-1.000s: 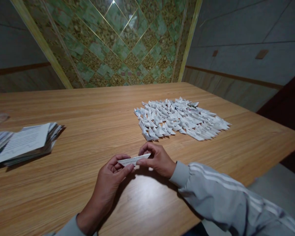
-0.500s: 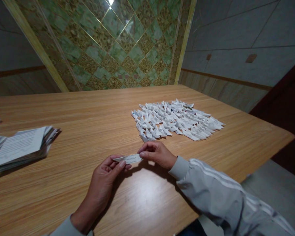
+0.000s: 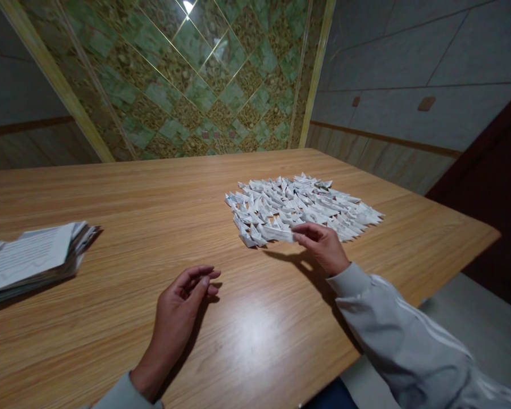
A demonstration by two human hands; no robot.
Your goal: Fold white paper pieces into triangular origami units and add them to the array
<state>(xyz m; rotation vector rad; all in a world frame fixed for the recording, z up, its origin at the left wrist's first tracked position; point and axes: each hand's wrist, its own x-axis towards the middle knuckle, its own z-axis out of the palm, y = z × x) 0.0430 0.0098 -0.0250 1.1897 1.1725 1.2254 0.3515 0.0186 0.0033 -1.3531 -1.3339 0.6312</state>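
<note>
My right hand [image 3: 322, 247] pinches one end of a folded paper boat [image 3: 276, 233], printed white paper with a pointed shape. It holds the boat just above the table, at the near edge of a wide group of similar paper boats [image 3: 310, 207]. The held boat overlaps that group in view, so whether it touches any of them is hard to tell. Nearer to me and to the left, my left hand [image 3: 183, 301] hovers over the wooden table with loosely curled fingers, a little apart, and nothing in them.
A thick stack of printed paper sheets [image 3: 34, 255] lies at the left of the wooden table [image 3: 153, 210]. The table's right edge slants away from me. A tiled wall [image 3: 204, 85] stands behind it.
My right hand has carried the paper boat forward and right, from between both hands to the group. My left hand has let go of it and stays near its place.
</note>
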